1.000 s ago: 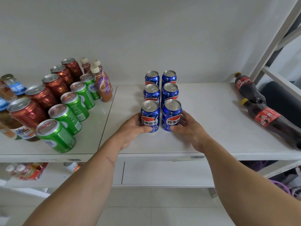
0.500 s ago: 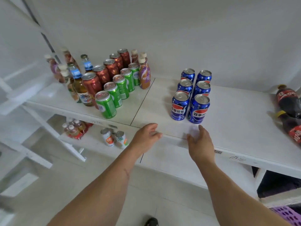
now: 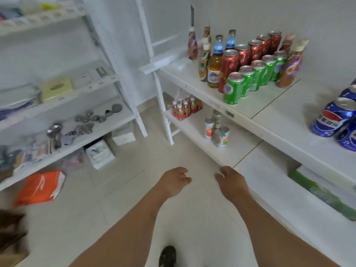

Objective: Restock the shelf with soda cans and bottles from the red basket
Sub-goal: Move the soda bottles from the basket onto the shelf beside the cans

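The white shelf (image 3: 269,120) runs along the right. On it stand blue Pepsi cans (image 3: 331,120) at the far right edge, with a row of green cans (image 3: 250,81), a row of red cans (image 3: 240,56) and several bottles (image 3: 213,70) further left. My left hand (image 3: 173,182) and my right hand (image 3: 231,182) hang low over the floor in front of the shelf, both empty with loosely curled fingers. The red basket is not in view.
A lower shelf (image 3: 192,130) holds a pack of small bottles (image 3: 185,108) and a few cans (image 3: 217,132). A second white rack (image 3: 96,120) on the left carries metal utensils and boxes. An orange bag (image 3: 40,187) lies on the tiled floor.
Both hands have let go of the front Pepsi cans and dropped away from the shelf. The view has swung left and down toward the floor.
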